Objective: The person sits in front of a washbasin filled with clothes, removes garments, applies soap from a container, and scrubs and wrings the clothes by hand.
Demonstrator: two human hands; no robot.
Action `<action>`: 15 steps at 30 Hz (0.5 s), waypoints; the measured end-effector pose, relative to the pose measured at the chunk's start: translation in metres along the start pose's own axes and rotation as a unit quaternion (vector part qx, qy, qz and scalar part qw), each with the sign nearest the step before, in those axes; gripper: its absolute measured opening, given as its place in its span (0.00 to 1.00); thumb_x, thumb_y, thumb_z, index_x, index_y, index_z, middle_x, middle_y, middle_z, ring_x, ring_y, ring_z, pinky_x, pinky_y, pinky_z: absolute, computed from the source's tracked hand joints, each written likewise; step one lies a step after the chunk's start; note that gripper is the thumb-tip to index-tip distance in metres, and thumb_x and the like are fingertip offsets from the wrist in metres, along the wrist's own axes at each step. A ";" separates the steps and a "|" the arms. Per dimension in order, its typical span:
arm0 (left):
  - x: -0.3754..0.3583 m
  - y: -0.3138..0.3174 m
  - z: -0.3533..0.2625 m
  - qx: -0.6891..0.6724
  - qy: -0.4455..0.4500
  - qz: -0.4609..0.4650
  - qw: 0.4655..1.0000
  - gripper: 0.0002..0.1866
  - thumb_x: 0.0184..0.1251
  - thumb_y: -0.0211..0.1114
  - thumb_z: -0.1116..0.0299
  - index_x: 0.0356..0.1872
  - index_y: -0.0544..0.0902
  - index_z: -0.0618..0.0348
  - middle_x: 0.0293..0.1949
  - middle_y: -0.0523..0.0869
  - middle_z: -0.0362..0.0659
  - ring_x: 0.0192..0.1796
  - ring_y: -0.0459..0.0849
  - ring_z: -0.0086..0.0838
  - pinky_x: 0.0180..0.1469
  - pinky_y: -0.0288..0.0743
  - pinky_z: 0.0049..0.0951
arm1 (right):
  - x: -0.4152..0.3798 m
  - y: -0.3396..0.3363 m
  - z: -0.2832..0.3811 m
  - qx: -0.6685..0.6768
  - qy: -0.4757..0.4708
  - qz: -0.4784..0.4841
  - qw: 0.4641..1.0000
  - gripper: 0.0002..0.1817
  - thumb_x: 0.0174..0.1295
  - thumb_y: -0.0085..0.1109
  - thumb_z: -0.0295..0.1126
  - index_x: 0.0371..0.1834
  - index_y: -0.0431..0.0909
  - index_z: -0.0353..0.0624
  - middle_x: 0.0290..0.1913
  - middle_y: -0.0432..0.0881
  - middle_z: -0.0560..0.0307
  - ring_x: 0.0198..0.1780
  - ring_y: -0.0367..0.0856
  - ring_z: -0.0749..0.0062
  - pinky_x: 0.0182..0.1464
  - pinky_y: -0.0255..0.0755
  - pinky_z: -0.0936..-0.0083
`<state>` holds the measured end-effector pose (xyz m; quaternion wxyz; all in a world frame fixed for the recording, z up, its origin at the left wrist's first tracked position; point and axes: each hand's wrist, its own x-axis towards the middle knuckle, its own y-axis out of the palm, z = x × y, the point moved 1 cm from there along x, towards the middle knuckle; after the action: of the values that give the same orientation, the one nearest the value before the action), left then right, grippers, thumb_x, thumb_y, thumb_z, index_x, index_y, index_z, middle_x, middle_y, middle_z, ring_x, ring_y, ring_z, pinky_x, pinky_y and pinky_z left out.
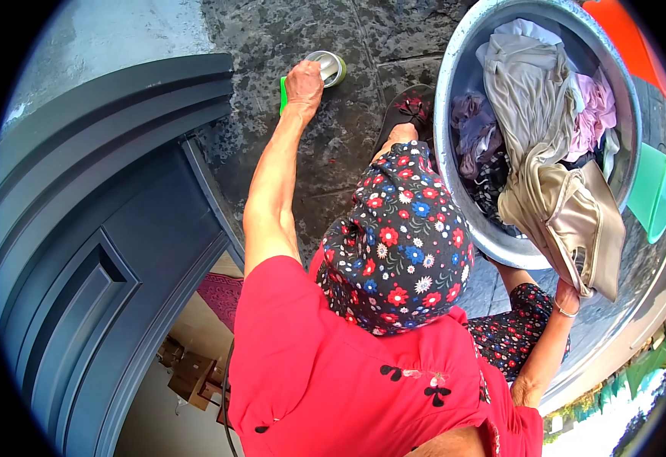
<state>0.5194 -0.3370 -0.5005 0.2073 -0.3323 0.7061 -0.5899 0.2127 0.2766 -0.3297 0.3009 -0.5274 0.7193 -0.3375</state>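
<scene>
My left hand reaches down to the ground, fingers curled at the rim of a small round tub with something whitish inside. A bright green piece shows beside that hand, and what its fingers grip is hidden. My right hand is closed on the waist end of a shiny beige pair of trousers, draped over the near rim of a large metal basin. Inside the basin lie a grey-beige garment, pink cloth and purple cloth.
A red tub and a green bucket stand beyond the basin. On the left is a dark panelled door with a moulded frame. My shoe rests on the stained stone floor beside the basin. Cardboard boxes sit inside the doorway.
</scene>
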 end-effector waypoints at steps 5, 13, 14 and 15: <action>0.019 0.016 -0.012 0.031 -0.115 0.171 0.978 0.14 0.60 0.49 0.67 0.31 0.82 0.64 0.36 0.84 0.60 0.40 0.84 0.53 0.43 0.76 0.46 | -0.003 -0.001 -0.001 0.000 0.005 0.007 1.000 0.31 0.63 0.51 0.37 0.69 0.58 0.44 0.67 0.64 0.48 0.66 0.64 0.49 0.66 0.59 0.50; 0.029 0.044 0.005 -0.007 -0.127 0.172 0.977 0.14 0.59 0.52 0.65 0.31 0.83 0.64 0.35 0.84 0.60 0.39 0.83 0.55 0.42 0.77 0.48 | -0.007 -0.002 -0.002 0.003 0.006 0.016 1.000 0.31 0.63 0.50 0.37 0.70 0.57 0.44 0.67 0.63 0.48 0.67 0.64 0.49 0.67 0.59 0.49; 0.029 0.044 0.006 -0.009 -0.103 0.171 0.980 0.14 0.59 0.53 0.66 0.30 0.84 0.64 0.34 0.84 0.60 0.39 0.84 0.54 0.41 0.77 0.47 | -0.007 -0.001 -0.002 0.004 0.006 0.017 1.000 0.31 0.63 0.50 0.37 0.70 0.57 0.44 0.67 0.63 0.48 0.67 0.64 0.49 0.67 0.59 0.49; 0.029 0.039 0.005 -0.012 -0.089 0.171 0.981 0.13 0.59 0.53 0.67 0.28 0.83 0.65 0.32 0.84 0.59 0.37 0.84 0.53 0.40 0.77 0.47 | -0.007 -0.001 -0.003 0.005 0.008 0.018 1.000 0.31 0.63 0.50 0.37 0.70 0.57 0.44 0.67 0.63 0.48 0.67 0.64 0.49 0.67 0.59 0.49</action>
<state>0.4935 -0.3579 -0.5362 0.3634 -0.2600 0.7383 -0.5052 0.2132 0.2839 -0.3268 0.3041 -0.5098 0.7295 -0.3397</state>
